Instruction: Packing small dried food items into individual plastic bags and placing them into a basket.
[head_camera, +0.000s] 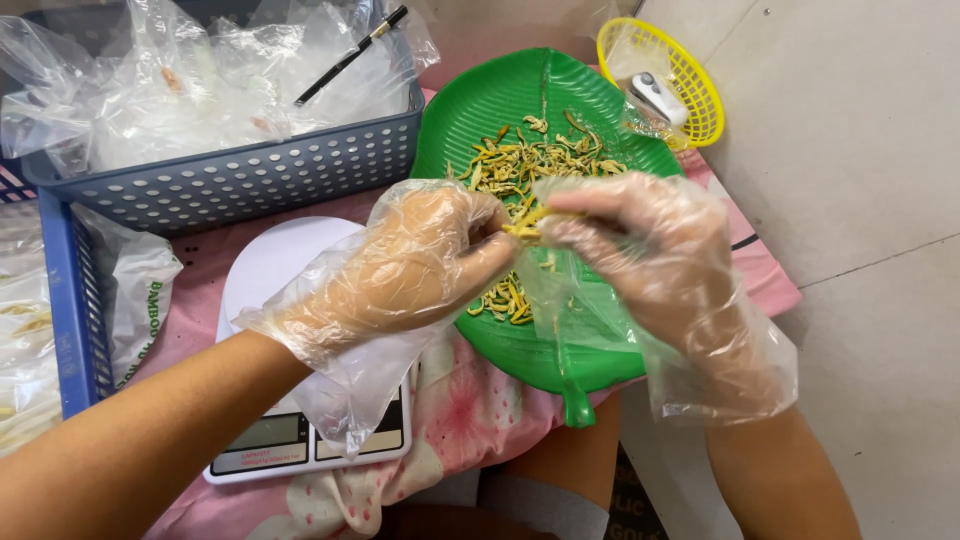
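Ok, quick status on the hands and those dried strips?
Left hand and right hand, both gloved, pinching yellow dried strips. Pile on green leaf tray. Nothing blocking.

The left hand (415, 265) hides part of the white scale (300, 420); its display is too small to tell. The frame's edge cuts off the blue basket (250, 175).

A table covered by a pink flowered cloth (470, 410) carries a green leaf-shaped tray (520, 95) under the two grips, a white kitchen scale (290, 440) below the left grip, a blue perforated basket (250, 175) beyond it, and a yellow basket (700, 95) beyond the right grip.
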